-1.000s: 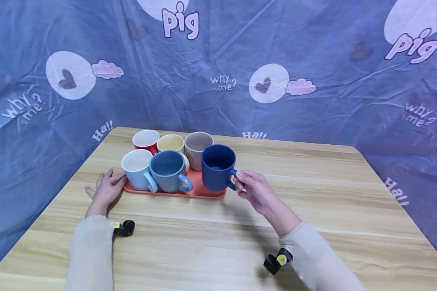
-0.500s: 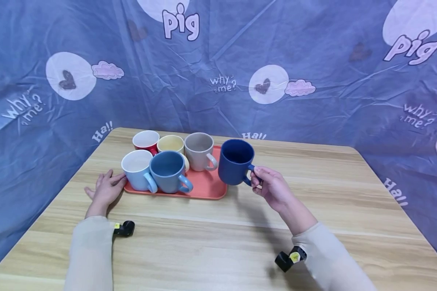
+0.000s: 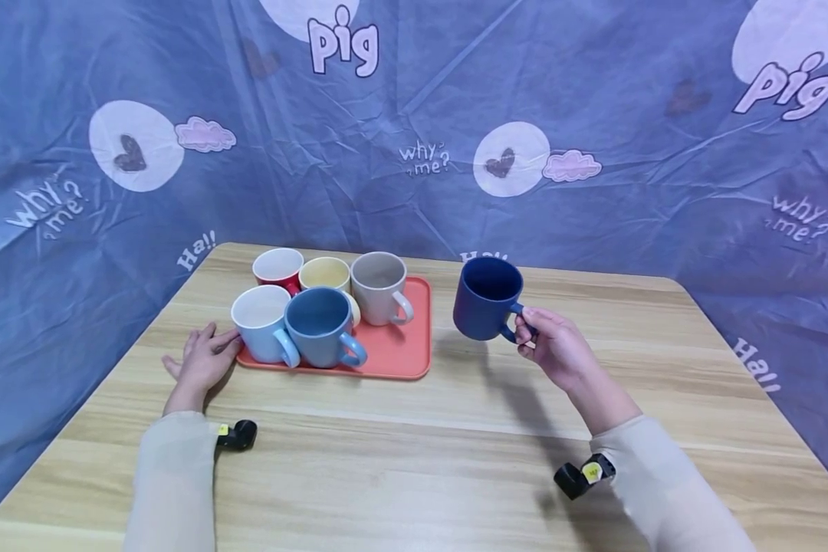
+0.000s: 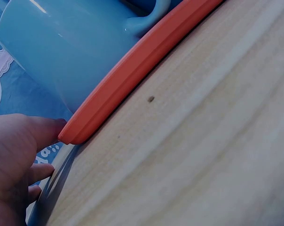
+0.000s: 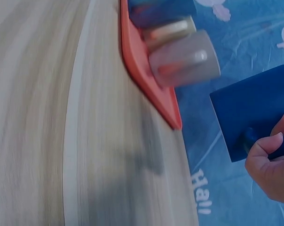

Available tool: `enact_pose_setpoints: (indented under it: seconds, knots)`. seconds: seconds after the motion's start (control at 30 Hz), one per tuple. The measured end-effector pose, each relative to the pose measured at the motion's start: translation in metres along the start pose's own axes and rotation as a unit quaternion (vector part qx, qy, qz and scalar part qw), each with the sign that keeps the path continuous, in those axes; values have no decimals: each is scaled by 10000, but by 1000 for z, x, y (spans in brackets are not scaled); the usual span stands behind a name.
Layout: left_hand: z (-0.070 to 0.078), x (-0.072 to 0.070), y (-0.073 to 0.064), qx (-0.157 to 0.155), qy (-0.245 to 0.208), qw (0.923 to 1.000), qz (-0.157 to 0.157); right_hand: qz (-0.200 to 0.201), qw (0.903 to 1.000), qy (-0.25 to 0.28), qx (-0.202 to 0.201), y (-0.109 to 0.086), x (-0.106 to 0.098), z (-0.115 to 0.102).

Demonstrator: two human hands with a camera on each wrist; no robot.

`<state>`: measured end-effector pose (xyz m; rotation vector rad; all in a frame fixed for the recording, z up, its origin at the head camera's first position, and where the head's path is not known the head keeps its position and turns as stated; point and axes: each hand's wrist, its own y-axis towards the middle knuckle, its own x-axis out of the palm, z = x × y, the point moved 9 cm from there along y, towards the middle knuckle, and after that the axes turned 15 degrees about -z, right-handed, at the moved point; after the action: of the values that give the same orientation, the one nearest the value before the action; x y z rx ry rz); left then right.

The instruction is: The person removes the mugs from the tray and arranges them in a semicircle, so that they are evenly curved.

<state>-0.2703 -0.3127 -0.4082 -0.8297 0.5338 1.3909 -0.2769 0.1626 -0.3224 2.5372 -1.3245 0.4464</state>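
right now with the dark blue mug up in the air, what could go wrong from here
The dark blue mug is off the table and held only by its handle in the right hand, so it might tilt or slip and drop. The left hand is at a corner of the tray; a sudden push there could jolt it and knock the light blue mug against the medium blue mug close beside it.

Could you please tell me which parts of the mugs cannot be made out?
- Head view: lower front of the red mug, behind the light blue mug.
- Head view: lower front of the yellow mug, behind the blue-grey mug.
- Right wrist view: right part of the navy mug, cut off by the picture's edge.
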Motion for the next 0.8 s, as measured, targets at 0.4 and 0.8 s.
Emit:
enact_pose_setpoints:
  seconds: [0.4,0.8]
  knots:
    - [1,0,1,-59,-81,9999,48,-25,9995,310,-19,-11,-37,1]
    - [0,-1,1,-101,-71,9999,52,399,9987,320,66,-15,-71,6]
